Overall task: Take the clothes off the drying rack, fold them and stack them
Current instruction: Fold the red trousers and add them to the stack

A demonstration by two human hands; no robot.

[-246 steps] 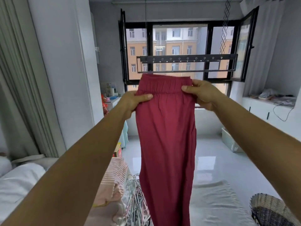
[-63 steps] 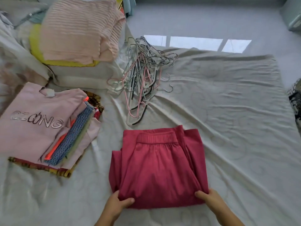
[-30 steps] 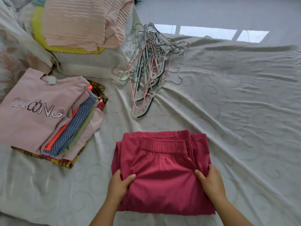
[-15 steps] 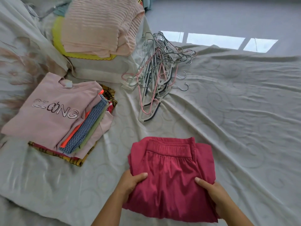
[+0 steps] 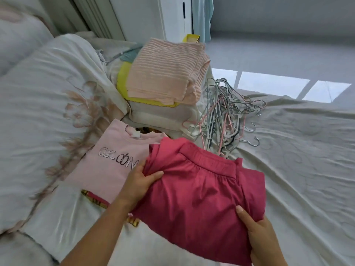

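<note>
- Head view: the left hand [image 5: 141, 181] grips the left edge of the folded red trousers [image 5: 201, 191], thumb on top and the other fingers curled underneath.
- The right hand [image 5: 263, 240] holds the near right corner of the trousers, thumb pressed flat on the cloth, the rest of the fingers hidden below.
- The trousers are folded into a square with the elastic waistband facing up on the far side. Their left part overlaps the right side of a pink shirt [image 5: 109, 162] with dark lettering; whether they rest on it cannot be told.
- The pink shirt tops a stack of folded clothes on the bed sheet [image 5: 297, 150].
- Behind that stack sits a second pile, topped by a striped pink cloth [image 5: 165, 73] over a yellow piece [image 5: 123, 81].
- A tangle of hangers [image 5: 224, 112] lies on the sheet just right of the second pile.
- A white quilt [image 5: 48, 93] with a flower print fills the left side.
</note>
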